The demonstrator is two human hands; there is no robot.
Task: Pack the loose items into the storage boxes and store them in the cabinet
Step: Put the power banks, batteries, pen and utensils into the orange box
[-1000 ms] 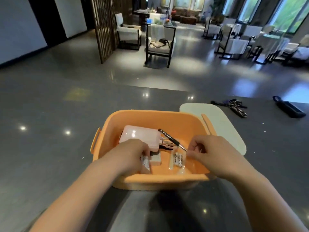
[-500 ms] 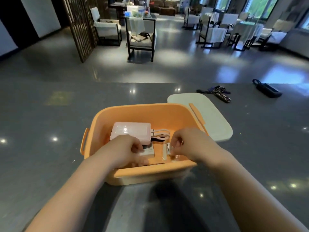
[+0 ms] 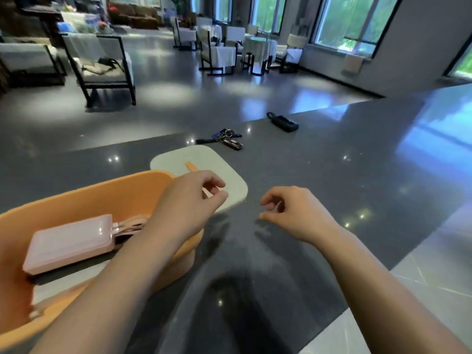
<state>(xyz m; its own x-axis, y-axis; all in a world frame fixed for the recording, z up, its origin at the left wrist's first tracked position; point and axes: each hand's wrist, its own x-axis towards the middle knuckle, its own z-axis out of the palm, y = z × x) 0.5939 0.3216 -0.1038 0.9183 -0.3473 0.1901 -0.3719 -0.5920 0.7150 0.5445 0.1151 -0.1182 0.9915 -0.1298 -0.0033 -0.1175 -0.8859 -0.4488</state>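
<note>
Nowhere legible writing on pink case [image 3: 69,242].

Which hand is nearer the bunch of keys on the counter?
Left. The left hand hovers over the box lid just short of the keys; the right hand hangs farther back over bare counter.

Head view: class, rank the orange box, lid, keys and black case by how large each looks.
Largest to smallest:
1. orange box
2. lid
3. keys and black case: they look alike, and both lie farther from the camera, so I leave them unranked.
</note>
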